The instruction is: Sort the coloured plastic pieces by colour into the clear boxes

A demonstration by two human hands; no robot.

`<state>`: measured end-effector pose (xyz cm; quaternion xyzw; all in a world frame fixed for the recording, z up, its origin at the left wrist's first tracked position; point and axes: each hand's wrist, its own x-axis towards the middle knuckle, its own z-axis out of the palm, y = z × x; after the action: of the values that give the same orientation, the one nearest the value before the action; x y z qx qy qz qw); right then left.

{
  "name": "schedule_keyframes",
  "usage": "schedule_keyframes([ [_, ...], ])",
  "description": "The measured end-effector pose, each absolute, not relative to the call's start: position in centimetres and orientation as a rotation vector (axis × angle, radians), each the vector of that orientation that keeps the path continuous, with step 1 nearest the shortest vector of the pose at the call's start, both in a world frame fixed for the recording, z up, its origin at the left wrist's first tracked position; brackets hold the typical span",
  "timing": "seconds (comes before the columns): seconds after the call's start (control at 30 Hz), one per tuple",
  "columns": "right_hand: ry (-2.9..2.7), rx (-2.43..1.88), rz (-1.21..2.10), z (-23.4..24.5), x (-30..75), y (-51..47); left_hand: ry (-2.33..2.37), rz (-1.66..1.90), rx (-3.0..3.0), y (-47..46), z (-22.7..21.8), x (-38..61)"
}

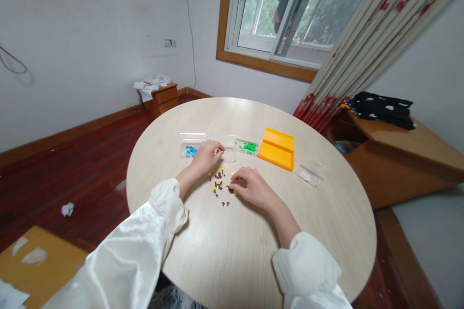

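Observation:
My left hand [207,155] reaches over a clear plastic box [225,148], fingers pinched on something I cannot make out. My right hand [250,186] rests on the round table [253,251] with fingers curled beside a scatter of small brown and yellow pieces [219,184]. Whether it holds a piece is hidden. To the left a clear box holds blue pieces [190,150]. To the right another holds green pieces [248,147].
An orange tray [277,148] and a clear lid [308,174] lie at the right of the boxes. A wooden desk [402,154] with dark cloth stands right of the table. A small cabinet [163,97] is by the wall. Cardboard [39,260] lies on the floor.

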<state>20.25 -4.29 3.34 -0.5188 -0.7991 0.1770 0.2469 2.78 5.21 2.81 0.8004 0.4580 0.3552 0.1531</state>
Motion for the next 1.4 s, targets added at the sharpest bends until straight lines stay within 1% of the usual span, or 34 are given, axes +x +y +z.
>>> schedule_keyframes([
  [0.23,-2.326,-1.463,0.417,4.0,19.8,-4.9,1.519,0.924,2.272,6.3,1.6,2.3],
  [0.47,-2.342,-1.475,0.415,3.6,18.4,-5.0,1.493,0.93,2.264,6.1,1.7,2.5],
  [0.63,-2.343,-1.464,0.401,3.5,18.0,-5.1,1.403,0.964,2.282,5.7,2.1,2.7],
  [0.77,-2.215,-1.452,0.376,3.2,18.5,-4.7,1.264,0.994,2.195,5.3,2.6,3.0],
  [0.87,-2.063,-1.424,0.341,2.9,19.1,-4.3,1.096,0.923,2.121,4.7,3.1,3.3],
  [1.03,-1.862,-1.347,0.306,2.5,19.5,-3.9,0.825,0.698,2.043,3.9,3.7,3.6],
  [1.4,-1.79,-1.38,0.334,2.6,19.3,-4.1,0.776,0.587,2.068,3.6,4.0,3.3],
])
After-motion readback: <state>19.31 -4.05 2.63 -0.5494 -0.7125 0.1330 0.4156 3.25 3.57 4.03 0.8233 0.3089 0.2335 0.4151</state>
